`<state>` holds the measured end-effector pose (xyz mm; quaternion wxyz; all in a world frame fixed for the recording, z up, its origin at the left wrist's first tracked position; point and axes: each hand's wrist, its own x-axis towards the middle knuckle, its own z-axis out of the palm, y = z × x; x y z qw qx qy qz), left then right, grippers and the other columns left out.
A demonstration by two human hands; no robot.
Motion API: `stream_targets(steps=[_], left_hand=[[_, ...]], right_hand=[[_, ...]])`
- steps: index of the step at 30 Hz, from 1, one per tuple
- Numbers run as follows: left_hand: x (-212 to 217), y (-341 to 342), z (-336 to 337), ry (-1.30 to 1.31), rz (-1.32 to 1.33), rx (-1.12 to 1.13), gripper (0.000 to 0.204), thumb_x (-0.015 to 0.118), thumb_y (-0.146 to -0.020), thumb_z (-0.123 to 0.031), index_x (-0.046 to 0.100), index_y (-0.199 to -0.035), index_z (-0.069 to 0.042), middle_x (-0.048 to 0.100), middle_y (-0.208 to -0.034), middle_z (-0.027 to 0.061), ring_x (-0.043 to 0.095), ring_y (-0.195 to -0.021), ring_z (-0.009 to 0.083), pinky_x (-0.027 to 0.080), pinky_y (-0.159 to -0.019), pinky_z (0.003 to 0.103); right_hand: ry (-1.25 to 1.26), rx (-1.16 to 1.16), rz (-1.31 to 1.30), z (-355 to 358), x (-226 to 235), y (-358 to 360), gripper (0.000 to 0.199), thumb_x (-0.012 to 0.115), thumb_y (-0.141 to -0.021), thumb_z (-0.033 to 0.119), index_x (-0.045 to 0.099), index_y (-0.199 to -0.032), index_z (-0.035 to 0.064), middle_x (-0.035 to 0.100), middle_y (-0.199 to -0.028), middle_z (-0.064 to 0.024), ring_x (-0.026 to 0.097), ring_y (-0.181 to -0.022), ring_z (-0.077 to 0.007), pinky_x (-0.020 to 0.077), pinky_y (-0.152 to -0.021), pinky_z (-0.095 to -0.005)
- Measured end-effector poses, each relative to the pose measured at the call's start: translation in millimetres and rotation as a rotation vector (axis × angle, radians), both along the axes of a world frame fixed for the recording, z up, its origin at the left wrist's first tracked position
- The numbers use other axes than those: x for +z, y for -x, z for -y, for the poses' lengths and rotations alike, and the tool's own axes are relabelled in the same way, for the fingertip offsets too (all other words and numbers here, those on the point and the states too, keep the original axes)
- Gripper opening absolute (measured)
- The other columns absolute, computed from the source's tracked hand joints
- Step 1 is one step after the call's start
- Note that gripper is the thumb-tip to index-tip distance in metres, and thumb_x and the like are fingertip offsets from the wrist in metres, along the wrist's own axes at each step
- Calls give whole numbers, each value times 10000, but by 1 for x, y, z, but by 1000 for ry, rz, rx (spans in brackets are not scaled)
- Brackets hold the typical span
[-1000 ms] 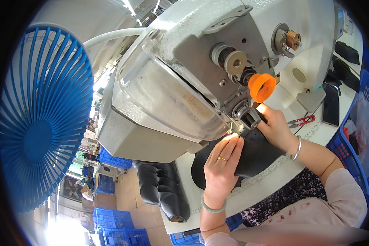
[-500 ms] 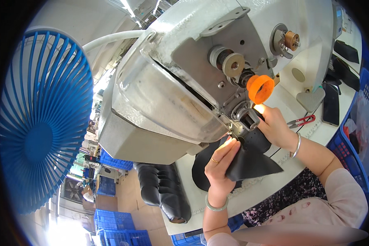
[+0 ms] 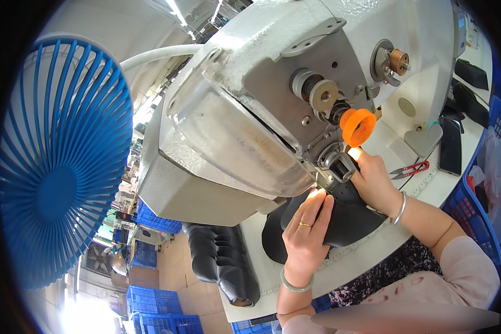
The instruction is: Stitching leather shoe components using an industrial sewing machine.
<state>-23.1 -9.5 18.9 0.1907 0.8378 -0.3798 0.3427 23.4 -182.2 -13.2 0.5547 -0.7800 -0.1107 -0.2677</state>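
Note:
A black leather-like piece (image 3: 353, 222) lies under the needle area of a sewing machine (image 3: 228, 145), its near part spread toward me. My left hand (image 3: 307, 236), with a ring and a pale bangle, is closed on the left side of this piece, fingertips close together beside the presser foot. On the piece's far right side is my right hand (image 3: 377, 181), a silver bangle at its wrist. Its fingers are curled at the material, and some are hidden behind the machine's lower parts. An orange knob (image 3: 358, 128) sticks out just above that hand.
A blue fan (image 3: 58, 189) stands at the left. Stacked black moulded pieces (image 3: 220, 261) lie at the table's left end. Red-handled thread snips (image 3: 411, 169) and a black phone (image 3: 450, 147) rest on the right, beside a blue basket (image 3: 473, 220). Blue crates (image 3: 153, 300) stand on the floor.
The black piece has turned and flattened, its pointed near corner no longer raised. My left hand has shifted slightly right, with its fingers more stretched. The right hand has barely moved.

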Motion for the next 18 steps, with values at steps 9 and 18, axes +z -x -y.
stream_targets(steps=[9,18], left_hand=[[4,-7,-8,-28,11,-43,491,627,-552,93,659,-1033,-1,632,-1043,112,635,-967,285,539,-814,342],[2,-8,-15,-44,-28,-48,546,626,-527,82,648,-1067,2,611,-1084,123,597,-1050,310,500,-901,389]], right_hand=[[5,-68,69,-8,-4,0,263,550,-911,230,490,-846,-18,539,-607,-219,547,-574,-419,425,-518,-462],[60,-78,88,-8,-2,0,274,549,-911,232,476,-855,-26,543,-599,-217,549,-568,-414,430,-522,-468]])
